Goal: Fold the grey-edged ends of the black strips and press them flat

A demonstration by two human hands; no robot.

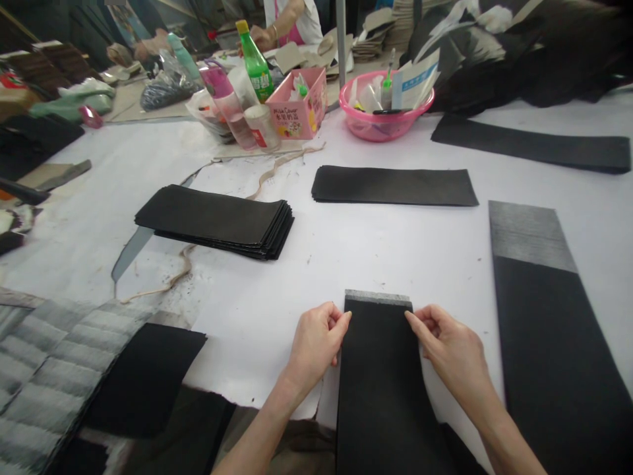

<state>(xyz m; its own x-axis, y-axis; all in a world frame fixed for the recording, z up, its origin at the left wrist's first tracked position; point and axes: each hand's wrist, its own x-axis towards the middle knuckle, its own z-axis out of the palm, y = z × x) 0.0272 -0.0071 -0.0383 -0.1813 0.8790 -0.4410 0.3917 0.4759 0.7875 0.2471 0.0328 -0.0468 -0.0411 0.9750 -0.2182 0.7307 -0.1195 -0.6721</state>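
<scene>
A long black strip of sheet material [378, 369] lies in front of me, its near end running out of view at the bottom. Its far end shows a narrow grey band. My left hand [319, 336] pinches the strip's left edge just below that band. On the opposite edge, my right hand [448, 343] pinches it at about the same height. To the right lies another black strip [548, 330] with a wide grey end. A stack of black pieces [212, 221] sits to the left, and a flat black piece [393, 186] lies beyond my hands.
White paper [247, 303] covers the table, torn at its front edge. At the back stand a pink basin [383, 125], a pink box [301, 109] and a green bottle [254, 66]. Grey-striped sheets [44, 356] lie at lower left. Another person's arm [284, 23] shows behind.
</scene>
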